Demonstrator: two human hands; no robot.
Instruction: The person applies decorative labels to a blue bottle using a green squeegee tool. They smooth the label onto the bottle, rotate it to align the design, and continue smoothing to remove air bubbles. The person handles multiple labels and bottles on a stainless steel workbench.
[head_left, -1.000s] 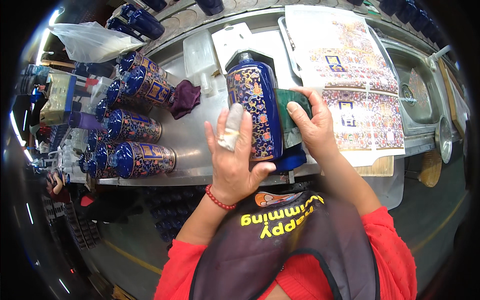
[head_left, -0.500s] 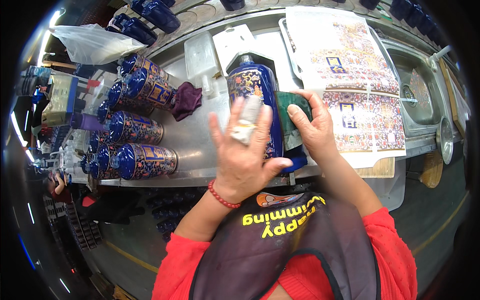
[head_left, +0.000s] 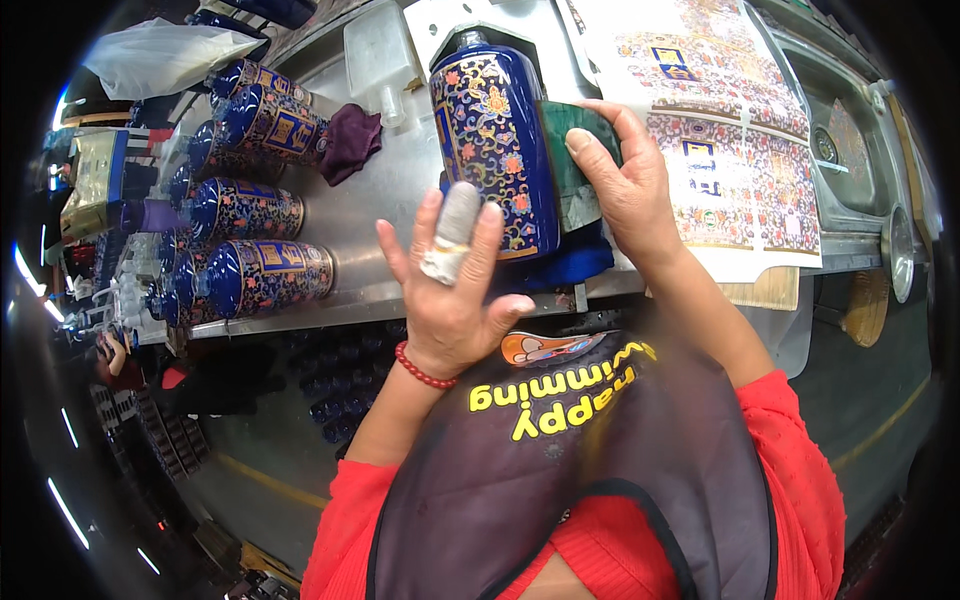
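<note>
A dark blue bottle (head_left: 515, 190) with a colourful floral decal lies on the metal worktop, its neck pointing away from me. My left hand (head_left: 445, 275) is just off the bottle's near left corner, fingers spread and holding nothing. One of its fingers wears a grey and white cover (head_left: 452, 235). On the bottle's right side, my right hand (head_left: 635, 185) pinches a dark green flat piece (head_left: 575, 150) between thumb and fingers. The piece's left edge lies against the bottle. Blue cloth (head_left: 575, 262) shows below the bottle's base.
Several decorated blue bottles (head_left: 275, 272) lie at the left, beside a dark purple cloth (head_left: 350, 143). A clear plastic tray (head_left: 378, 50) sits behind. Printed decal sheets (head_left: 715, 170) are stacked at the right, before a metal sink (head_left: 845, 150).
My left hand has drawn back from over the bottle toward me, uncovering the floral decal. My right hand keeps the green piece at the bottle's side. The whole view has shifted slightly.
</note>
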